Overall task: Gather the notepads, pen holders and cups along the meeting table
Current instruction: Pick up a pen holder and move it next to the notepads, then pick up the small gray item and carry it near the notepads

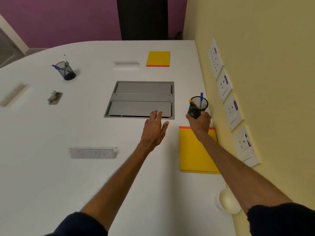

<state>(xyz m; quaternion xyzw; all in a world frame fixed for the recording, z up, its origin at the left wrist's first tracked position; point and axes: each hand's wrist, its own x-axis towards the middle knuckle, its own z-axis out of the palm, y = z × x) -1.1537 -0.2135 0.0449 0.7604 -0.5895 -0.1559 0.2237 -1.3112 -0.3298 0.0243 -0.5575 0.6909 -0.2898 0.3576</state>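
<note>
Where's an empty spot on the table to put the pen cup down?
Biggest bare patch: the table around the name plate, left of the left hand. Another: between cable hatch and far pen holder. Crowded by the wall: right hand gripping near pen holder, yellow notepad, white cup.

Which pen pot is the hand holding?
The black pen holder beside the yellow wall: the right hand grips its base. The other pen holder stands untouched far off on the left of the table.
</note>
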